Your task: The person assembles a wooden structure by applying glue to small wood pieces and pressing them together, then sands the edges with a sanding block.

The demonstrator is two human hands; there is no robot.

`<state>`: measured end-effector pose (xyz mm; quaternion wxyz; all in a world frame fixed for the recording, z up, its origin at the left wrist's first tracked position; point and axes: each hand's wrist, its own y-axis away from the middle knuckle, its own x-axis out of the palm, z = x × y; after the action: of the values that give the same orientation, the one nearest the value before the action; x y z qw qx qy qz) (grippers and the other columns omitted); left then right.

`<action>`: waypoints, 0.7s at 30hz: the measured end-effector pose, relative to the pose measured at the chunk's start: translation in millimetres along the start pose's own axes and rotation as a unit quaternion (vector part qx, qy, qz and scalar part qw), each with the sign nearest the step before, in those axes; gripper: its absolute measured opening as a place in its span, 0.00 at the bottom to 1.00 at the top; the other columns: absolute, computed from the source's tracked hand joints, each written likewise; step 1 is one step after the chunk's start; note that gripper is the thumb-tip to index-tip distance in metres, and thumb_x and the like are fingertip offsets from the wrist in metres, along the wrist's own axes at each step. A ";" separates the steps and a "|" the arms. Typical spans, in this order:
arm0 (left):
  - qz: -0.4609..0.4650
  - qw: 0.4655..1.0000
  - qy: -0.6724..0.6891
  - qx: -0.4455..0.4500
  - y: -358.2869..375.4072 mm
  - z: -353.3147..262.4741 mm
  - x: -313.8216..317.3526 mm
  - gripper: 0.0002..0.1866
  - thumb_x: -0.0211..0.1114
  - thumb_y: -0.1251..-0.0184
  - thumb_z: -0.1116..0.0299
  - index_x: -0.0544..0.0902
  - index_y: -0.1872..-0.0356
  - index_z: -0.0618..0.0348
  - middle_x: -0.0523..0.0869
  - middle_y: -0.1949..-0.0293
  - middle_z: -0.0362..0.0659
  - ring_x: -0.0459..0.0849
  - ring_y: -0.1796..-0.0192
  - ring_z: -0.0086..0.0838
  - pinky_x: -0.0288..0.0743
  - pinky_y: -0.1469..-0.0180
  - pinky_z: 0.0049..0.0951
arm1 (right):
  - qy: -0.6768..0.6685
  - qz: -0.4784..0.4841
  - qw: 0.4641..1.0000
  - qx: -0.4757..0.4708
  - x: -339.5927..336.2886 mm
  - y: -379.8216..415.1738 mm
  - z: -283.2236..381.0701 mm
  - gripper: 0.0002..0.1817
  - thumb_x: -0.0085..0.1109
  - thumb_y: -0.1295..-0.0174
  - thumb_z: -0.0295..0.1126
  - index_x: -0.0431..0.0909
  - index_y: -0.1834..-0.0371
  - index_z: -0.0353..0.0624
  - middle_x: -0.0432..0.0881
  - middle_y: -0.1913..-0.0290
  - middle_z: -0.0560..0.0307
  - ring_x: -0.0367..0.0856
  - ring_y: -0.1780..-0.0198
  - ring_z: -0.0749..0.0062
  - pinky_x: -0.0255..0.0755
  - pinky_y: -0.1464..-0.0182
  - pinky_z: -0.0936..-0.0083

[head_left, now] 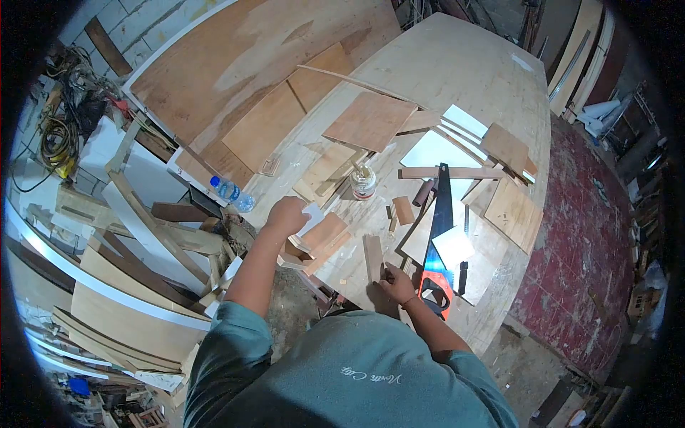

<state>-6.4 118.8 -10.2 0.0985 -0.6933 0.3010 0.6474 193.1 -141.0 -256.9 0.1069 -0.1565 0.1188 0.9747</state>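
Note:
My left hand [287, 215] is closed at the edge of a small white board piece [311, 219], gripping it above some small wooden pieces [330, 237] at the table's near edge. My right hand [398, 284] is closed beside a short wooden block [372, 258]. Something small and dark shows at its fingertips, too small to name. Just right of that hand lies a handsaw [437, 274] with an orange handle and dark blade. A glass jar [363, 183] with a stick or brush in it stands beyond, between my hands.
Offcuts and panels cover much of the wooden table [457, 53], including a brown square board [371, 121] and a white square [453, 247]. A water bottle [232, 194] is at the left edge. Stacked boards [135, 292] crowd the left; red flooring [571, 235] lies right.

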 end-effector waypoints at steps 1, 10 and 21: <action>-0.001 1.000 0.000 0.000 -0.2 -0.4 0.0 0.13 0.68 0.46 0.61 0.85 0.65 0.61 0.84 0.60 0.53 0.81 0.52 0.45 0.75 0.49 0.42 | 0.015 -0.004 1.000 -0.007 0.4 -1.0 -4.2 0.35 0.63 0.47 0.29 0.63 0.34 0.33 0.80 0.50 0.42 0.82 0.51 0.60 0.76 0.47 0.70; -0.028 0.999 -0.017 0.019 -4.9 1.7 8.5 0.14 0.68 0.46 0.62 0.85 0.63 0.59 0.84 0.59 0.52 0.81 0.52 0.45 0.74 0.48 0.42 | 0.026 -0.016 0.999 -0.011 -6.6 6.0 6.3 0.34 0.65 0.47 0.30 0.66 0.35 0.36 0.79 0.49 0.42 0.82 0.50 0.60 0.76 0.46 0.69; -0.041 0.999 0.009 0.031 -10.6 10.1 21.5 0.15 0.69 0.49 0.60 0.85 0.64 0.61 0.85 0.63 0.56 0.83 0.57 0.49 0.76 0.51 0.43 | 0.022 -0.009 1.000 0.007 -4.5 3.0 1.4 0.32 0.65 0.46 0.30 0.67 0.36 0.36 0.80 0.49 0.42 0.82 0.50 0.61 0.76 0.46 0.70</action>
<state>-9.5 126.3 -34.9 0.1442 -0.7072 0.2932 0.6271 196.2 -144.3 -253.5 0.1141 -0.1787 0.1266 0.9690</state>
